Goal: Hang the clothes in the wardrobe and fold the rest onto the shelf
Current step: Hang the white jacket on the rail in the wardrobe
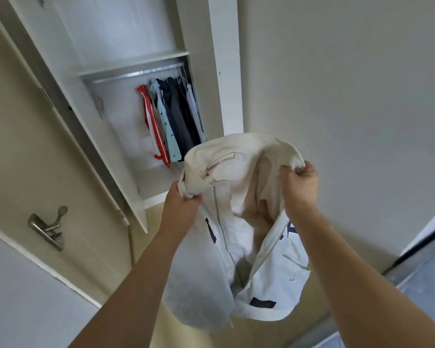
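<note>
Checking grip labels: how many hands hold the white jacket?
2. The left hand grips the white jacket at its left collar edge; the right hand pinches the ribbed collar's right end.

Plain pale wall (337, 71), beige door (23, 159) with metal lever handle (47, 228), grey floor (417, 297).

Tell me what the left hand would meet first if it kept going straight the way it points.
Probably the wardrobe's bottom ledge, just beyond the left hand gripping the white zip jacket; depth is unclear.

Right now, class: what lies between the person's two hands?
In the head view, only the white zip-up jacket spans the gap: left hand grips one collar side, right hand the ribbed collar.
</note>
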Action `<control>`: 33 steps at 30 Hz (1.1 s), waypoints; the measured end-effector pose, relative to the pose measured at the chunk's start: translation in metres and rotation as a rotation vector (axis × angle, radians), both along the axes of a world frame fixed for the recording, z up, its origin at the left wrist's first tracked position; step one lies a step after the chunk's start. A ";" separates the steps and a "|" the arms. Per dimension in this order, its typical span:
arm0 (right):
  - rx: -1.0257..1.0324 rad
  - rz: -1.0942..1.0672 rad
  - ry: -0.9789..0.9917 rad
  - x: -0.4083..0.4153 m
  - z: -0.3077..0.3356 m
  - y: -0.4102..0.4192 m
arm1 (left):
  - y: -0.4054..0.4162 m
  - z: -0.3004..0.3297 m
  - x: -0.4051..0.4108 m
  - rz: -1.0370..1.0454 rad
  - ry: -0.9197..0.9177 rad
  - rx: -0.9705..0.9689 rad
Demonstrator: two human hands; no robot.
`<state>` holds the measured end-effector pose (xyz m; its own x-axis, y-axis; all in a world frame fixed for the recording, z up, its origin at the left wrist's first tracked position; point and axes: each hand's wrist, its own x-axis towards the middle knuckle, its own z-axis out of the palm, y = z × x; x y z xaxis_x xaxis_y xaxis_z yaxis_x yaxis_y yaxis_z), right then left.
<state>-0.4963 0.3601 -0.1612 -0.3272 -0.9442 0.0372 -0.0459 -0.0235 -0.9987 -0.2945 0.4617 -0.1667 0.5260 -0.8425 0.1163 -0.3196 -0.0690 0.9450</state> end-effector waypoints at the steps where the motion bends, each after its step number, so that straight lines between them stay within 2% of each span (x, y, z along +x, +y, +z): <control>1: -0.007 -0.005 0.016 0.008 0.003 -0.012 | -0.011 0.001 0.004 0.006 -0.005 -0.008; 13: 0.019 0.045 0.092 0.112 -0.007 -0.148 | -0.146 -0.017 0.084 0.019 -0.021 -0.007; 17: 0.027 0.105 0.084 0.168 -0.008 -0.200 | -0.203 -0.023 0.138 0.004 -0.012 -0.006; 22: 0.134 0.199 0.069 0.239 -0.010 -0.259 | -0.262 -0.030 0.208 -0.023 0.011 0.047; 27: 0.191 0.204 -0.083 0.319 -0.014 -0.323 | -0.318 -0.035 0.286 -0.021 -0.019 0.137; 31: 0.113 0.246 -0.089 0.366 -0.002 -0.356 | -0.351 -0.038 0.335 -0.017 -0.018 0.174; 33: 0.085 0.286 -0.073 0.389 0.002 -0.380 | -0.368 -0.043 0.359 -0.007 0.041 0.177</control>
<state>-0.1075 -0.0195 -0.1596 -0.0465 -0.9971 -0.0598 0.0221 0.0588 -0.9980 0.0641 0.0938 -0.2094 0.5216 -0.8514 -0.0556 -0.2817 -0.2333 0.9307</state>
